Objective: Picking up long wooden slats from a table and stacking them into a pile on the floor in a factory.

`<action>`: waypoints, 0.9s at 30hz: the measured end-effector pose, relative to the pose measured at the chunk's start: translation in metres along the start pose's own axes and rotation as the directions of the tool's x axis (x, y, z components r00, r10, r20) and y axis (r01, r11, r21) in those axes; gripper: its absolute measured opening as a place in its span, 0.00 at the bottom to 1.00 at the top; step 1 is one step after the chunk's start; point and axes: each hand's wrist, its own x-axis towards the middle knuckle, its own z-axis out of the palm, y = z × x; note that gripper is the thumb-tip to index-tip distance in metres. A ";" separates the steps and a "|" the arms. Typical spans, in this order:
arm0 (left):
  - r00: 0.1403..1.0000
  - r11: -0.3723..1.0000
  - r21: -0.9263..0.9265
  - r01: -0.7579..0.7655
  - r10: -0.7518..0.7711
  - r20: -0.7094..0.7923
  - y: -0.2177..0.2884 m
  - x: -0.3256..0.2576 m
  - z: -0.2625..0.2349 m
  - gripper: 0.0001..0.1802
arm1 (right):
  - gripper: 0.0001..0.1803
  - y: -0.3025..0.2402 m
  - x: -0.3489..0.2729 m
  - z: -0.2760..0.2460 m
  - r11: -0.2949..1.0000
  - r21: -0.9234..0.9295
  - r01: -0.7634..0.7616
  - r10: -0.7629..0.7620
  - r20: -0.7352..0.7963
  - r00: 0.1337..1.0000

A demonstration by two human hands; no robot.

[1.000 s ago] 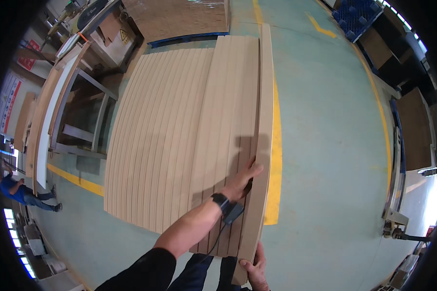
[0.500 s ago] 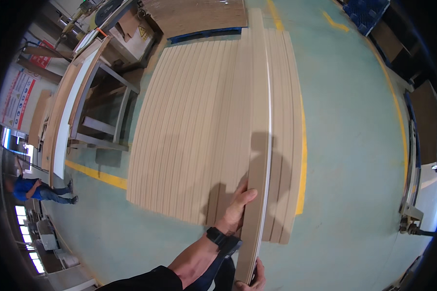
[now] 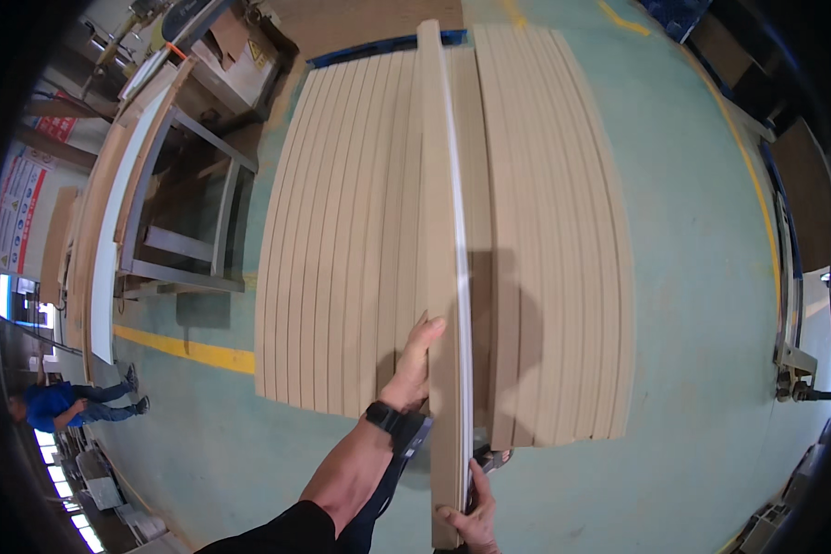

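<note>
A long tan wooden strip (image 3: 445,268) with a pale edge stands on its narrow side above a stack of similar strips (image 3: 342,240) laid side by side on the floor. My left hand (image 3: 415,365) presses flat against the strip's left face, a black band on its wrist. My right hand (image 3: 469,517) grips the strip's near end from below. More tan strips (image 3: 549,249) lie to the right of the raised one.
A grey metal frame table (image 3: 180,212) with boards leaning on it stands at the left. A yellow line (image 3: 185,349) crosses the green floor. A person in blue (image 3: 60,404) crouches at the far left. A pallet truck part (image 3: 794,379) is at the right.
The raised strip has swung from the stack's right edge to over its middle. My left hand slid along its face, and the view shifted right over the stack.
</note>
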 end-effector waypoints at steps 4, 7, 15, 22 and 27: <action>0.994 0.996 0.024 0.081 -0.082 0.067 0.006 0.042 -0.020 0.28 | 0.61 0.027 0.036 0.016 0.994 -0.080 -0.075 0.068 -0.092 0.993; 0.986 0.994 0.095 0.048 -0.063 0.155 0.002 0.070 -0.017 0.32 | 0.59 0.027 0.059 0.015 0.991 -0.025 -0.132 0.130 -0.047 0.990; 0.978 0.983 0.136 0.121 -0.142 0.156 -0.024 0.125 -0.002 0.33 | 0.42 0.018 0.045 -0.002 0.936 -0.263 -0.235 0.162 -0.269 0.949; 0.969 0.948 0.245 0.204 -0.231 0.085 -0.037 0.137 0.013 0.39 | 0.60 0.073 0.006 0.014 0.824 0.567 0.014 0.325 -0.492 0.807; 0.998 0.964 0.261 0.056 -0.050 -0.028 -0.041 0.150 0.014 0.38 | 0.65 0.088 0.055 0.007 0.803 0.567 0.181 0.201 -0.545 0.814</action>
